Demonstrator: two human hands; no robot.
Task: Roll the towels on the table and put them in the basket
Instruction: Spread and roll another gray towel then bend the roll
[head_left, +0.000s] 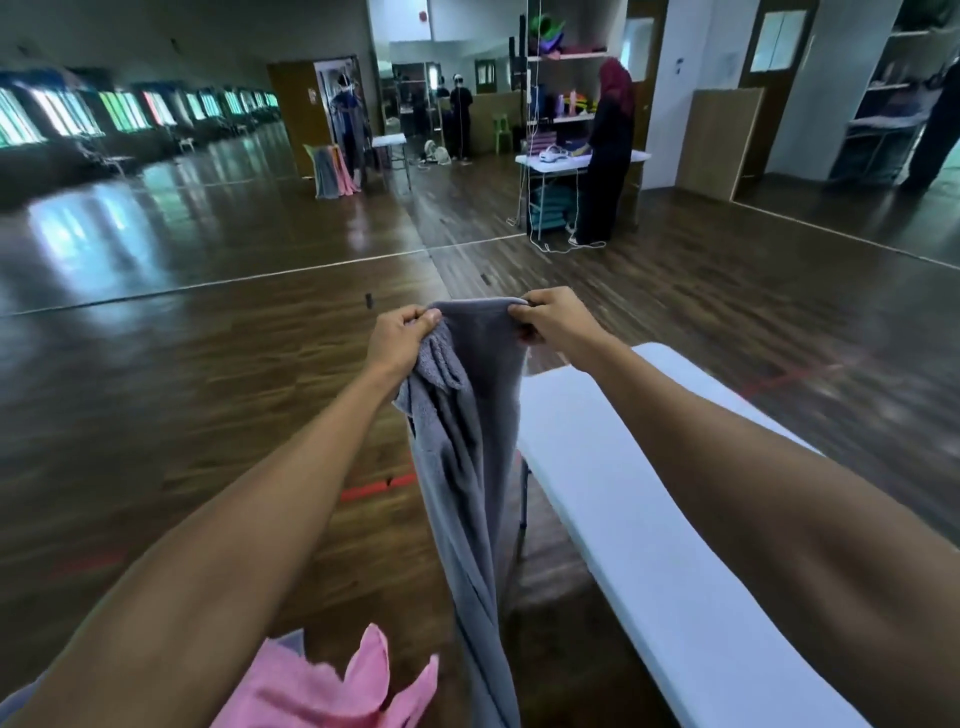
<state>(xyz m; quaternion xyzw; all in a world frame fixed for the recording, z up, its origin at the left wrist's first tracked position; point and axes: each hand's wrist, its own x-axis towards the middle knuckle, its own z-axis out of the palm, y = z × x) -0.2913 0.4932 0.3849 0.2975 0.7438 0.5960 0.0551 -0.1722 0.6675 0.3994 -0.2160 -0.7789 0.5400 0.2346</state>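
Observation:
A grey towel (470, 447) hangs in the air in front of me, long and loosely twisted, reaching down past the bottom of the view. My left hand (402, 338) pinches its top left corner. My right hand (550, 319) pinches the top edge a short way to the right. Both arms are stretched forward. The towel hangs just left of the white table (649, 519), over the floor. A pink towel (322, 686) lies bunched at the bottom of the view, under my left arm. No basket is in view.
The white table runs from the centre toward the bottom right. Dark wooden floor (208, 389) lies all around. A mirror wall is at the back. A person (605, 150) stands at another white table far off.

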